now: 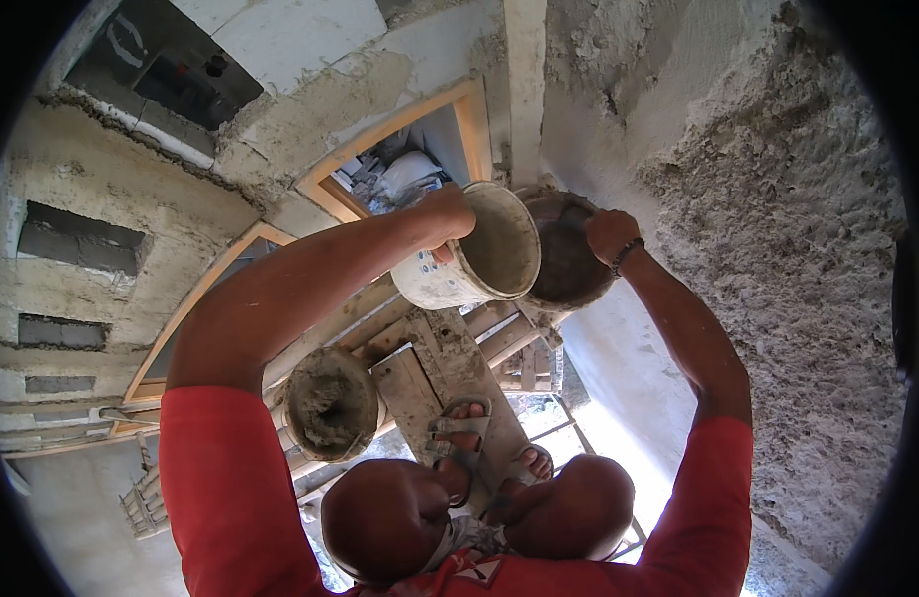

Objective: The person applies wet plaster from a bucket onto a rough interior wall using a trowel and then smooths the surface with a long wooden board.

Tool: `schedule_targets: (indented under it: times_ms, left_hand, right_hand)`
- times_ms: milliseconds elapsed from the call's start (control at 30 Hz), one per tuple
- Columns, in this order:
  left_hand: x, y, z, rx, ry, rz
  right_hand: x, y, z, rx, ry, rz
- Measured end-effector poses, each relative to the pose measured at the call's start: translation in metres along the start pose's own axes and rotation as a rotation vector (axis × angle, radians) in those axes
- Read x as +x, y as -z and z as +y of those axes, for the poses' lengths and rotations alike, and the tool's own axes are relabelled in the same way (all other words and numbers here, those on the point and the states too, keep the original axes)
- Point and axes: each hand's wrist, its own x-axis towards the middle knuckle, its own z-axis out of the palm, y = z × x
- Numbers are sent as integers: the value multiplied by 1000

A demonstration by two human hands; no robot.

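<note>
My left hand (448, 216) was clamped on the white bucket (423, 280), upper centre of frame, tilted, mouth facing right. My right hand (611, 237) had fingers clamped on the rim of the dark bucket (571, 295), just right of it. Couldn't tell if the buckets touched. Third bucket (374, 400), mortar (325, 398) inside, sat lower left of centre.
</note>
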Motion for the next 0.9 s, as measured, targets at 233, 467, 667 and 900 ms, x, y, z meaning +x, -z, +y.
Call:
schedule_targets:
  times_ms: [233,467,667,900]
  left_hand:
    - [2,-3,18,104,31,-80]
    - [10,15,-26,-106,6,-99]
    - [22,25,-116,-593,93,-7]
    - [38,8,-213,-997,192,157]
  right_hand:
    - [-5,11,3,57,-12,-26]
    - [-3,-20,-2,80,75,-176]
    - [-17,6,16,233,116,-484]
    - [-34,40,17,193,246,-215]
